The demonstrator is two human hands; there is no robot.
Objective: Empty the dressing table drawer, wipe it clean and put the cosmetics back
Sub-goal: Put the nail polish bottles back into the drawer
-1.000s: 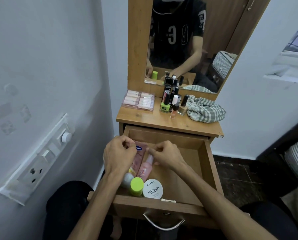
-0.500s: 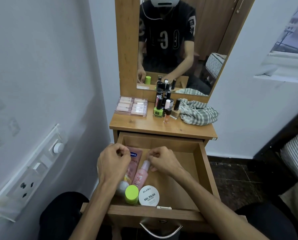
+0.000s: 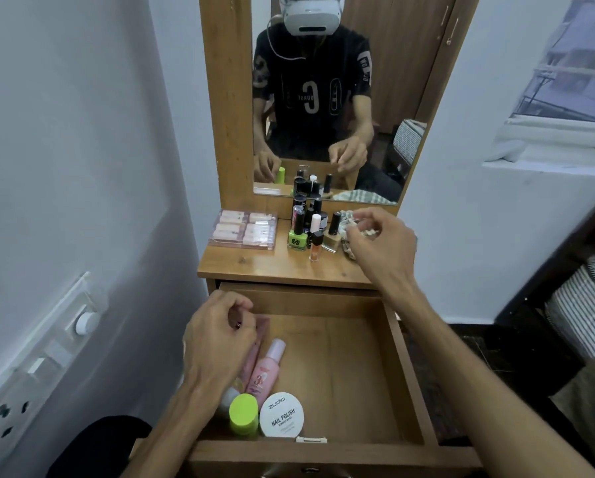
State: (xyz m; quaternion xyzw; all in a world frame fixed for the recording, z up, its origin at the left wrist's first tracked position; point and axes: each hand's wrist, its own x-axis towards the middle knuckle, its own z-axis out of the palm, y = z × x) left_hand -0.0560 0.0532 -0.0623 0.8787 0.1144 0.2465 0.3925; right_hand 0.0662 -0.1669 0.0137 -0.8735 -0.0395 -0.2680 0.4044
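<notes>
In the honey-brown wooden drawer [image 3: 358,374] lie a pale pink spray bottle [image 3: 266,370], a lime-green capped jar [image 3: 243,414] and a white round tin with black lettering [image 3: 281,414], while a green-and-white checked cloth [image 3: 349,250] lies on the far counter [image 3: 254,267].

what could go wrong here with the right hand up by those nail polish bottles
The right hand hovers close beside the tightly packed nail polish bottles; a careless sweep might topple several, perhaps into the open drawer. The left hand covers the pink tube, so shifting it could nudge the pink spray bottle beside it.
</notes>
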